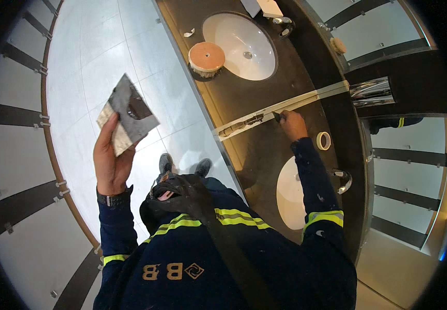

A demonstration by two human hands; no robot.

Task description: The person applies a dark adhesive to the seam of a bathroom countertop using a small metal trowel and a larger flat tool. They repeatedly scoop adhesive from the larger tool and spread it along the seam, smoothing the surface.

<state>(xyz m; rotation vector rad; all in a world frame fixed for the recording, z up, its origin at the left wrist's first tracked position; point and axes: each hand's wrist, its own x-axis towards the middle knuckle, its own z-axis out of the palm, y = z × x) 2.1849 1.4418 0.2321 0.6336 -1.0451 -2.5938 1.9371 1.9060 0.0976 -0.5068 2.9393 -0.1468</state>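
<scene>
While left fingers (pixel 109 128) clamp smeared plate (pixel 127 114), right fingers (pixel 286 115) pinch dark tool (pixel 276 117) jutting over tape (pixel 337 89)

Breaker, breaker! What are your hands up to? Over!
Left hand holding plate of dark paste. Right hand holding tool at taped strip. Strip smeared dark near one end. Tape roll off the strip.

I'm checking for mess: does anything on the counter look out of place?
Uneven dark smears interrupt the pale strip near the right hand; a white scrap lies like litter by the far basin.
</scene>
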